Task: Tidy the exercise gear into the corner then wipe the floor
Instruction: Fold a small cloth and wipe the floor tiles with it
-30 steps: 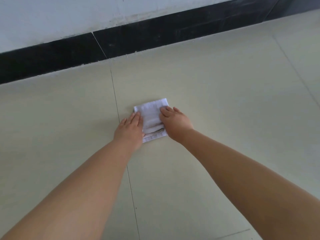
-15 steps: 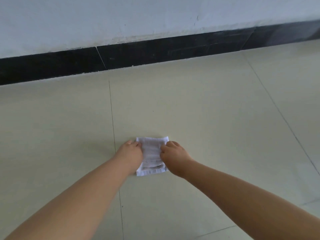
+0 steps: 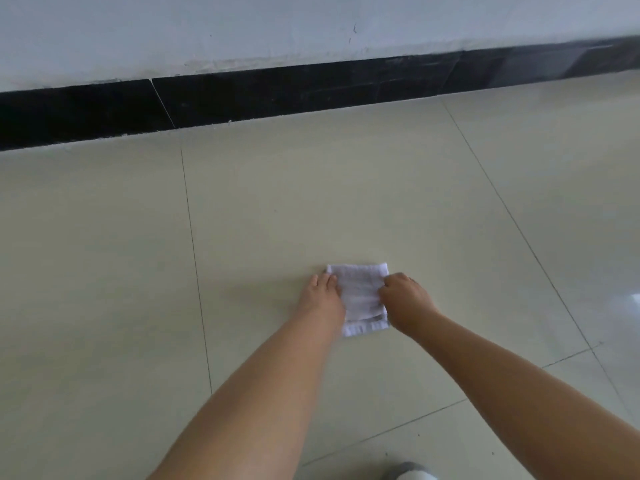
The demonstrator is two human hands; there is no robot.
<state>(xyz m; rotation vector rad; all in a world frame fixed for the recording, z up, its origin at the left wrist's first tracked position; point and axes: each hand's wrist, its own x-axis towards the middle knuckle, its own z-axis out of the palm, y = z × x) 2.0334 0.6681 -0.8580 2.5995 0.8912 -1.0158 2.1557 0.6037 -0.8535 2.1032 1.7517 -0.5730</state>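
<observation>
Where writing or a brand might be looked for, none can be read: the folded white cloth [image 3: 360, 296] bears only faint woven stripes, and no lettering is seen on the tiles or the skirting.

Head view. The cloth is laid flat on the pale tiled floor [image 3: 311, 209], right of centre and low in the frame, well apart from the black skirting board [image 3: 277, 95] that runs beneath the white wall [image 3: 242, 26]. The cloth is framed by both hands. The left hand [image 3: 323, 297] is set on the cloth's left edge, palm down, with the fingers held fairly straight and close together, pointing toward the wall; it is pressed on the cloth rather than wrapped round it. The right hand [image 3: 405, 299] is set on the right edge, knuckles raised and fingers curled down, so that the fabric appears to be pinched at that side, though the fingertips are hidden under the hand. Both bare forearms are stretched forward from the lower corners of the frame and converge at the cloth. Dark grout lines are seen crossing the floor. A grey and white shoe tip [image 3: 410, 472] is partly caught at the bottom edge.
</observation>
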